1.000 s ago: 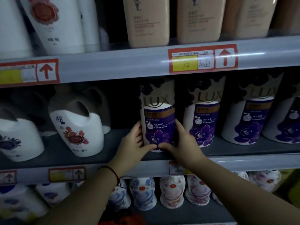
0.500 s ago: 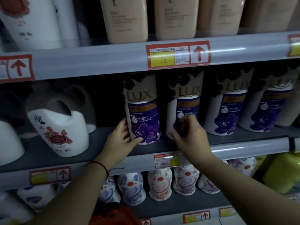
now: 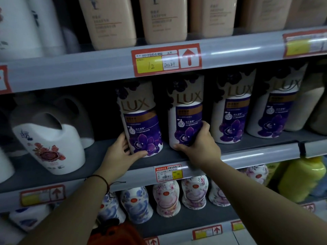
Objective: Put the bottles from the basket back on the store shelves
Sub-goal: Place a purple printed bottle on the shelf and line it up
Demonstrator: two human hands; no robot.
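Several white-and-purple LUX bottles stand in a row on the middle shelf point(image 3: 99, 156). My left hand point(image 3: 120, 154) wraps the lower left side of the leftmost LUX bottle point(image 3: 141, 124), thumb across its base. My right hand point(image 3: 198, 145) grips the base of the second LUX bottle point(image 3: 185, 114), fingers on its right side, thumb under its left edge. Both bottles stand upright on the shelf. An orange-red object, possibly the basket point(image 3: 120, 234), shows at the bottom edge, mostly hidden.
A white jug with a red flower point(image 3: 49, 147) stands left of the LUX row, with a gap between them. Beige bottles point(image 3: 164, 18) fill the top shelf. Floral bottles point(image 3: 166, 200) and a yellow bottle point(image 3: 300, 179) sit on the lower shelf. Price tags point(image 3: 166, 59) line the shelf rails.
My right hand left the leftmost LUX bottle, moved right and closed on the second one. My left hand stayed on the leftmost bottle. The view shifted right.
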